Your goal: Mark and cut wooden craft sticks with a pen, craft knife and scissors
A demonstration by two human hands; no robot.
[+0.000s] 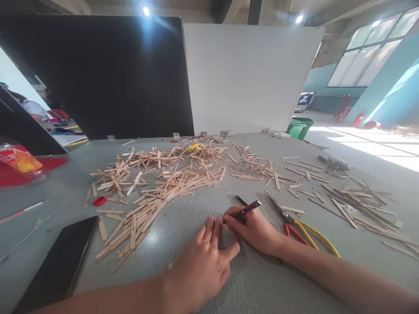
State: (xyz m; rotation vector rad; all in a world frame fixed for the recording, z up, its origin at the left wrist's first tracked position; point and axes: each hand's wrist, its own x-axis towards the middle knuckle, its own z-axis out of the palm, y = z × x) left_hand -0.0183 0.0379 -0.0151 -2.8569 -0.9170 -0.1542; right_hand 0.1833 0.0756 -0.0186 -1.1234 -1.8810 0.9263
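Observation:
My right hand (255,229) grips a dark pen (247,209), its tip pointing down near my left fingertips. My left hand (206,257) rests palm down on the grey table, fingers reaching toward the pen tip. A small pale piece, too small to name, shows between the two hands. A black pen-like object (241,200) lies just beyond my right hand. To the right of that hand lie scissors (286,216) and a tool with red handles (296,234). Wooden sticks (176,187) are heaped beyond my left hand.
A black phone (62,257) lies at the left, with a red ring (99,201) near it. More sticks and strips (366,209) spread at the right. Black and white panels (242,78) stand along the far edge. A plastic packet (19,159) sits far left; a person is partly visible behind.

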